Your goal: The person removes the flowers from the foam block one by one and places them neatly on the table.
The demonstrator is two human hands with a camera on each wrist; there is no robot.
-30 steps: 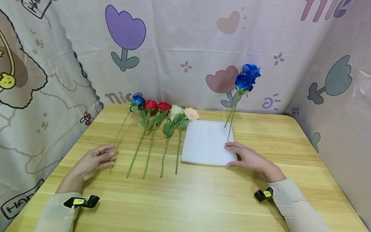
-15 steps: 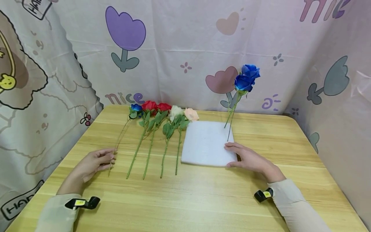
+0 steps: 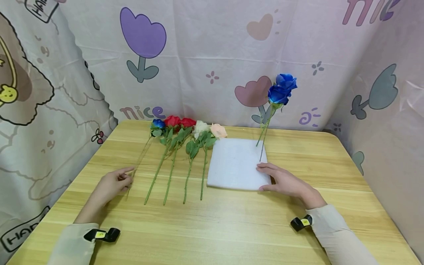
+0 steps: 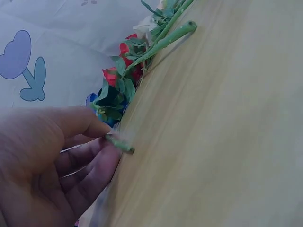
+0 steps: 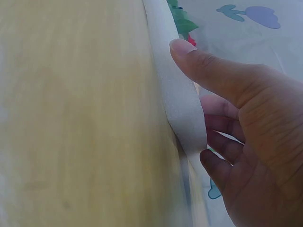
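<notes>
My left hand [image 3: 114, 184] pinches the thin stem of a blue rose [image 3: 158, 124] at the table's left; in the left wrist view the stem's cut end [image 4: 124, 145] sticks out past the fingertips. My right hand [image 3: 285, 179] holds the near right corner of a square white foam board [image 3: 236, 165], thumb on the front edge and fingers along the side. Two blue roses [image 3: 281, 90] stand upright with their stems in the board's right part. Between the left hand and the board lie two red roses [image 3: 173, 121], a white rose [image 3: 201, 129] and a peach rose [image 3: 218, 130].
All of this is on a light wooden table [image 3: 212, 228]. A printed cloth [image 3: 205, 36] hangs behind and at both sides of it. Each sleeve carries a small black wrist camera [image 3: 102, 235].
My left hand has turned and shifted slightly right, and the blue rose's head dipped, then moved right beside the red ones. The right hand and board stay put.
</notes>
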